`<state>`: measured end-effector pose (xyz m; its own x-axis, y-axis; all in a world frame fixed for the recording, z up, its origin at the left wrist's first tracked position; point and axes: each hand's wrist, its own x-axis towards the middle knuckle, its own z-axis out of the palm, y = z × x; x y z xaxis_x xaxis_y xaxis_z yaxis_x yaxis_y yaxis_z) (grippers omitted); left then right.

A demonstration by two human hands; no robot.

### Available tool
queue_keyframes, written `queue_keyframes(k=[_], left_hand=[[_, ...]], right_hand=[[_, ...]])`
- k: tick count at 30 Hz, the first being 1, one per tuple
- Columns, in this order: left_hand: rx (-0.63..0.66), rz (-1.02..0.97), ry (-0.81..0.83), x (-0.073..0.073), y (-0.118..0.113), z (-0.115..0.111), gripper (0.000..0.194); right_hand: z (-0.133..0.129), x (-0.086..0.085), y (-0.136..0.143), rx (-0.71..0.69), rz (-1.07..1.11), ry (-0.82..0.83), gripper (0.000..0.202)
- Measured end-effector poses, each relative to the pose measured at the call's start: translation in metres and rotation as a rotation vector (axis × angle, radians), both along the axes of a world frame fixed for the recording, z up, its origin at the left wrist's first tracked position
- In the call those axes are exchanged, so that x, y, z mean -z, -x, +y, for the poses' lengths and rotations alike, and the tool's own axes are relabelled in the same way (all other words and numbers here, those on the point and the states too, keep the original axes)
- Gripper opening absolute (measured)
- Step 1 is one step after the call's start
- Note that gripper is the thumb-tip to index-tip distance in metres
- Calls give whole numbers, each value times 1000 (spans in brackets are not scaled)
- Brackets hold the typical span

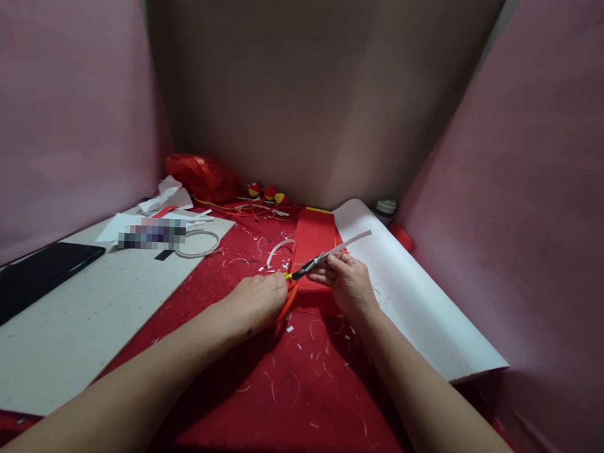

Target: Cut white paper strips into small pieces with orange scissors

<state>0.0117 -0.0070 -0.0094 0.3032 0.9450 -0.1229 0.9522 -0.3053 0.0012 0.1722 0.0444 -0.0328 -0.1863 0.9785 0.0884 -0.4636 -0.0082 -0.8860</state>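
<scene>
My left hand (261, 298) is closed around the handles of a pair of scissors (301, 271), with orange and yellow grips and dark blades pointing up to the right. Between the fingertips of my right hand (347, 278) is a narrow white paper strip (351, 243), its free end rising to the right. The blades lie against the strip's near end; whether they are open or closed on it I cannot tell. Beyond the hands lies a red card sheet (315, 230). Beside it, a curled white strip (279, 250) rests on the cloth.
Paper scraps litter the red cloth (274, 399). At left, a pale board (143, 293) carries a black flat object (39, 275) and a cable loop (201, 253). A large white sheet (418, 312) covers the right. A red plastic bag (201, 175) and several red-yellow balls (269, 193) stand behind.
</scene>
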Motion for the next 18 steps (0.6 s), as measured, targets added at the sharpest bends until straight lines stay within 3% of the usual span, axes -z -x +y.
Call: queue_keyframes(k=[11, 18], left_hand=[[-82, 6, 44, -1, -5, 4, 29], [-1, 34, 23, 1, 0, 3, 29]], right_hand=[[3, 2, -1, 18, 3, 6, 10], [0, 3, 3, -34, -18, 14, 10]])
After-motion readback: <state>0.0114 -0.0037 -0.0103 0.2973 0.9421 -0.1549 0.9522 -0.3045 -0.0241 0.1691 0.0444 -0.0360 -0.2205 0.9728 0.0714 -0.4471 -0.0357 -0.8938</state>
